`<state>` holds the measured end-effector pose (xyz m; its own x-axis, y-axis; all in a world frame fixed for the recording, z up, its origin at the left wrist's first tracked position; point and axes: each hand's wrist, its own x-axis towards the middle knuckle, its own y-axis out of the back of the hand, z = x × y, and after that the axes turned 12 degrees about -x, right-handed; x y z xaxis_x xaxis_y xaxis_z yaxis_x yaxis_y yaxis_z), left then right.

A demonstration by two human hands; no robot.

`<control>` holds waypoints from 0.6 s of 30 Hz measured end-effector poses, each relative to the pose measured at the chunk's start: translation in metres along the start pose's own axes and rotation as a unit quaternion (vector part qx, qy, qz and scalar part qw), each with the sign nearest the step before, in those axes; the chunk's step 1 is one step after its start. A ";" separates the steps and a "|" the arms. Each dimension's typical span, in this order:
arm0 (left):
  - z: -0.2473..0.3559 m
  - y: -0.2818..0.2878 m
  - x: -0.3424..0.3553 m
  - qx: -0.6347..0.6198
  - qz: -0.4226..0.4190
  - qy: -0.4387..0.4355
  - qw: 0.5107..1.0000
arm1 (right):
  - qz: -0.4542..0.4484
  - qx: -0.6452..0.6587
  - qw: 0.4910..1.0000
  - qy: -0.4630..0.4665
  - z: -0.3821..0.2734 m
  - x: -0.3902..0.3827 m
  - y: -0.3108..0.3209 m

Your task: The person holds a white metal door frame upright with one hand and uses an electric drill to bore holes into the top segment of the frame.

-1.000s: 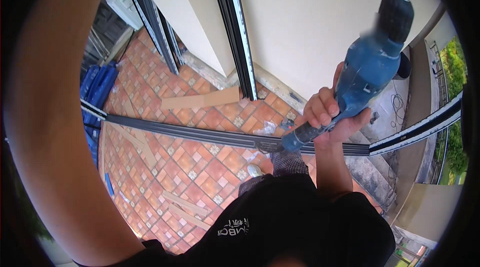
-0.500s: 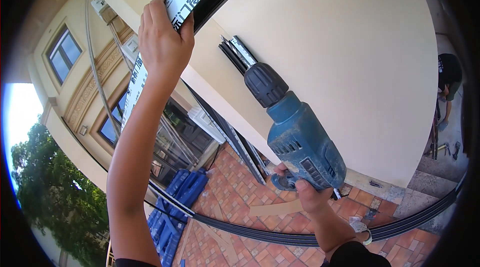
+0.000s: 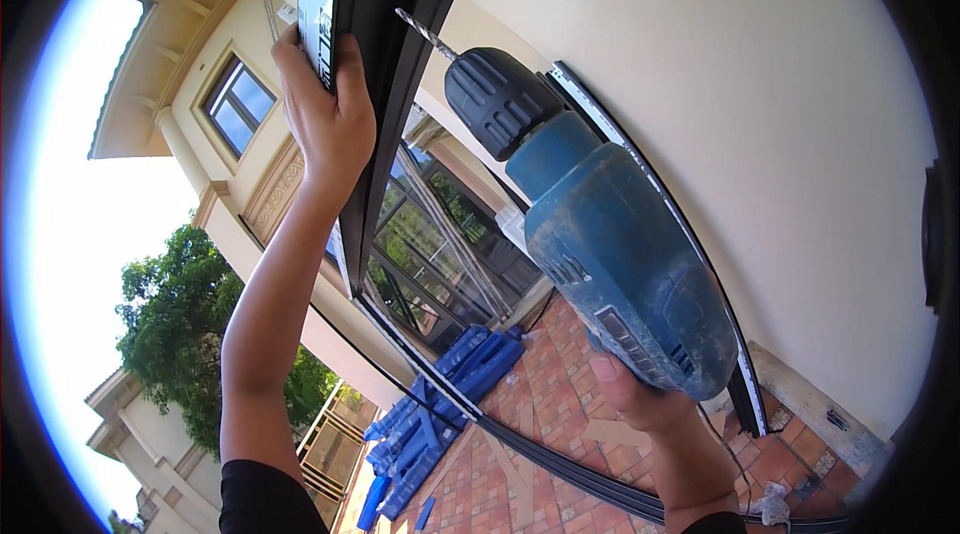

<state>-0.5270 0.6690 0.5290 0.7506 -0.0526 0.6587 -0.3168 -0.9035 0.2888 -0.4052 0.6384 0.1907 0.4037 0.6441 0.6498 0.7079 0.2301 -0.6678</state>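
Your right hand [image 3: 640, 402] is closed round the rear of the blue drill [image 3: 630, 259], fingers mostly hidden, with the bit [image 3: 427, 34] angled up and left across the black frame [image 3: 385, 64]; contact at the tip cannot be told from this view. Your left hand [image 3: 328, 124] grips the frame's edge over the white film [image 3: 318, 9], thumb near the tip, so a slanted start could let the bit skate toward it. Second risk: your one-handed hold may let the drill sag or twist, snapping the bit or scoring the frame.
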 end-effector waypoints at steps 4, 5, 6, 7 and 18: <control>0.000 0.006 0.001 -0.002 0.027 0.030 0.999 | -0.019 -0.025 0.999 -0.013 0.000 0.017 -0.008; 0.001 0.006 0.000 -0.002 0.027 0.027 0.999 | -0.011 -0.025 1.000 0.000 0.000 0.022 -0.009; 0.001 0.006 -0.001 0.002 0.025 0.037 0.999 | -0.003 -0.026 1.000 0.013 -0.001 0.026 -0.009; 0.000 0.005 -0.001 0.006 0.023 0.048 0.999 | -0.003 -0.026 1.000 0.015 -0.003 0.031 -0.007; -0.003 0.005 -0.004 0.022 0.040 0.051 0.998 | -0.039 -0.016 0.999 -0.010 -0.019 0.052 -0.008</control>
<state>-0.5333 0.6660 0.5294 0.6605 -0.0830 0.7462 -0.3454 -0.9160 0.2039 -0.3785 0.6557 0.2363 0.3346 0.6397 0.6920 0.7551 0.2573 -0.6030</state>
